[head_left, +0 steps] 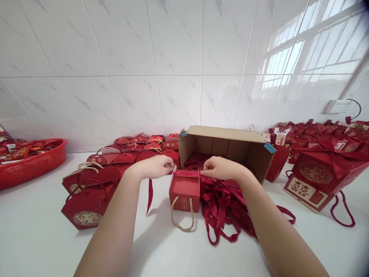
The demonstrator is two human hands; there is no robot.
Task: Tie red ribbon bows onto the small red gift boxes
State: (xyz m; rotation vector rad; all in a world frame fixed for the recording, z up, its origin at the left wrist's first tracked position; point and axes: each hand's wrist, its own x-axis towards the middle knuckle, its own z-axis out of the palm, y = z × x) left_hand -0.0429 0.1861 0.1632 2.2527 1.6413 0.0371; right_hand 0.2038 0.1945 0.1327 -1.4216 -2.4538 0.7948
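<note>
A small red gift box (pixel 184 194) stands upright on the white table, its twisted rope handle hanging down the near side. A dark red ribbon (pixel 150 197) runs across the box's top, and one tail of it dangles below my left hand (pixel 152 167). That hand is closed in a pinch on the ribbon at the box's upper left edge. At the upper right edge, my right hand (pixel 223 168) pinches the ribbon's other side. Beside the box, under my right forearm, lies a heap of loose red ribbons (pixel 223 207).
An open cardboard box (pixel 225 132) lies on its side behind, with red pieces inside. Several filled-out red gift boxes (pixel 86 211) stand at left. More red boxes (pixel 323 169) crowd the right. A red plastic basket (pixel 37 165) sits far left. A tiled wall (pixel 178 100) rises behind.
</note>
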